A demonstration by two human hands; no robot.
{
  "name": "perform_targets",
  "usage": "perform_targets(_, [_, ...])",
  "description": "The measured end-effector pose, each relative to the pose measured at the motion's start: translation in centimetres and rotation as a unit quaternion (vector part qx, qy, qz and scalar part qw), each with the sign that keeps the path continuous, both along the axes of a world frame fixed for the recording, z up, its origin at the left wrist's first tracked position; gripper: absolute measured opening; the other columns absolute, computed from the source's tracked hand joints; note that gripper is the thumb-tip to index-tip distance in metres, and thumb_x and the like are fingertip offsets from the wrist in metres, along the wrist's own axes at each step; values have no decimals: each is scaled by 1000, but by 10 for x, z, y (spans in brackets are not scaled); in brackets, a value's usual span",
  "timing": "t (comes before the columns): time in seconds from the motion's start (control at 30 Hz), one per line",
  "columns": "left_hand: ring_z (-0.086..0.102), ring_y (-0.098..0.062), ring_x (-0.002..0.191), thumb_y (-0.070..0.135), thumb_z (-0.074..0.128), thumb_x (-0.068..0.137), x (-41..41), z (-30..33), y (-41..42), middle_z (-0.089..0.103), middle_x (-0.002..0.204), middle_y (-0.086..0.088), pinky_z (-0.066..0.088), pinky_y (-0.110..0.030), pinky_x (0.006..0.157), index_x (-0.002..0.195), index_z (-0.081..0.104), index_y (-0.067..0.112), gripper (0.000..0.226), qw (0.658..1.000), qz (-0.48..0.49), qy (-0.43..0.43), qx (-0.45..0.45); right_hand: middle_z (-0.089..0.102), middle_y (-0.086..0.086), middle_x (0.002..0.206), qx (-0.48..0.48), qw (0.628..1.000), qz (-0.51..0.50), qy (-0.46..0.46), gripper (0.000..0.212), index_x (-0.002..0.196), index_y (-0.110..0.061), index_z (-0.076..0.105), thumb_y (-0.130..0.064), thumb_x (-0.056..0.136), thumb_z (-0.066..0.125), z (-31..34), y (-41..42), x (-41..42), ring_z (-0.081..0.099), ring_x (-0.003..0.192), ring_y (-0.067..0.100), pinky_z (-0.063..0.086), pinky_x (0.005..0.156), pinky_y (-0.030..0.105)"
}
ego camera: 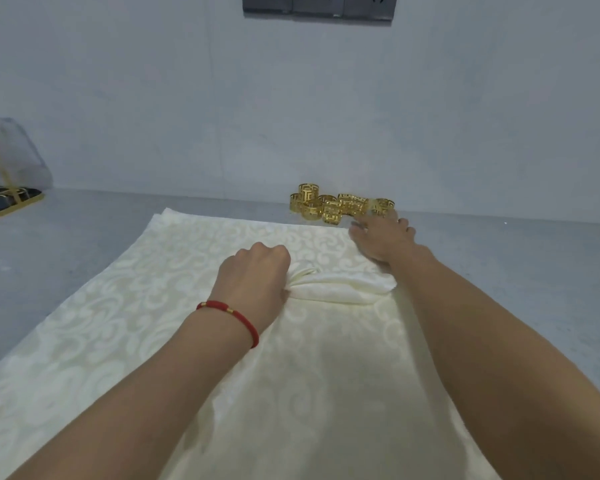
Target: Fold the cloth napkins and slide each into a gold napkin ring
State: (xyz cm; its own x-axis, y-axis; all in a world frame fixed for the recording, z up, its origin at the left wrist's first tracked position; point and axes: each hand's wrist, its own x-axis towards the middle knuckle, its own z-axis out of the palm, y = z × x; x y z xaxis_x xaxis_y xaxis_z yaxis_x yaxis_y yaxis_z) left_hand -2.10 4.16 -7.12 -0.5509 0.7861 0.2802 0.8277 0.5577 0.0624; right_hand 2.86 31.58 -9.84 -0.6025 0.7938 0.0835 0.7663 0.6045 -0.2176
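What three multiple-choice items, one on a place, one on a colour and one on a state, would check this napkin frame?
1. Where do the gold napkin rings lie?
A. by the wall, beyond the far edge of the napkins
B. on the near corner of the cloth
C. in the left hand

2. What colour is the bracelet on the left wrist?
A. blue
B. red
C. green

3. What is the left hand doing?
A. lying flat and open
B. holding a ring
C. gripping a gathered napkin

Answers: 1 A, the rings cluster at the wall's foot, where the right hand reaches; 2 B, the cord is red with gold beads; 3 C, the bunched cloth fans out from its closed fist.
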Motion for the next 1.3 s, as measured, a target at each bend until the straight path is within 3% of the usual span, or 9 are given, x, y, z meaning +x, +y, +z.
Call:
perform_targets(0.1, [41,-26,79,17,61,90,-1,-4,3,30,74,3,35,-31,72,74,31,16,33,1000,4,-1,9,33,19,156,16,1000,8,-15,48,146,-36,47,-50,102,33,0,5,-2,36,139,41,20,115,58])
perform_targets(0.2, [39,-26,76,13,62,86,1,-5,6,27,71,2,33,-32,71,67,22,19,45,1000,-4,14,-4,48,17,136,31,998,23,57,38,137,-35,47,-45,101,37,6,1,7,46,124,37,29,108,55])
perform_targets(0.33, [41,-26,76,12,62,85,-1,-8,7,28,69,1,33,-32,72,67,21,19,45,999,-18,27,-7,58,8,96,46,975,72,205,21,120,-30,41,-42,103,46,29,-23,40,57,88,31,42,77,42])
perform_targets(0.47, [47,-29,75,12,61,81,-8,-7,3,35,66,-1,32,-33,69,65,25,17,39,1000,-8,15,24,50,-1,69,16,941,129,313,13,116,-25,38,-30,107,45,40,-60,96,48,60,21,35,59,37])
perform_targets(0.6, [47,-30,73,15,61,83,-12,-2,-8,54,74,-7,34,-35,67,75,44,12,19,995,2,24,96,60,20,88,-117,911,144,368,42,137,-51,32,-32,106,52,33,-90,151,59,74,31,55,71,42])
perform_targets(0.7, [54,-36,69,11,61,81,-12,-1,-13,62,71,-12,36,-37,64,76,52,8,11,988,-7,33,151,64,14,111,-218,871,94,429,37,139,-38,51,-25,104,56,22,-102,172,64,89,24,61,83,45])
perform_targets(0.8, [54,-39,66,9,62,79,-11,-3,-13,61,66,-15,32,-36,61,72,48,8,15,985,-14,33,167,63,18,114,-290,830,89,468,29,128,-29,63,-15,103,57,16,-108,177,63,88,24,60,83,49])
perform_targets(1.0, [52,-39,57,5,66,74,-11,-6,-10,56,57,-13,29,-34,58,67,46,8,21,981,-19,34,189,65,20,110,-298,836,138,440,29,125,-31,66,-15,102,61,18,-114,174,65,88,24,60,88,50])
perform_targets(1.3, [52,-32,61,7,65,76,-6,-7,-10,59,62,-10,31,-33,61,70,50,10,17,977,-43,0,209,72,4,113,-317,854,180,372,39,124,-26,64,-6,92,72,16,-123,170,70,98,25,58,86,32])
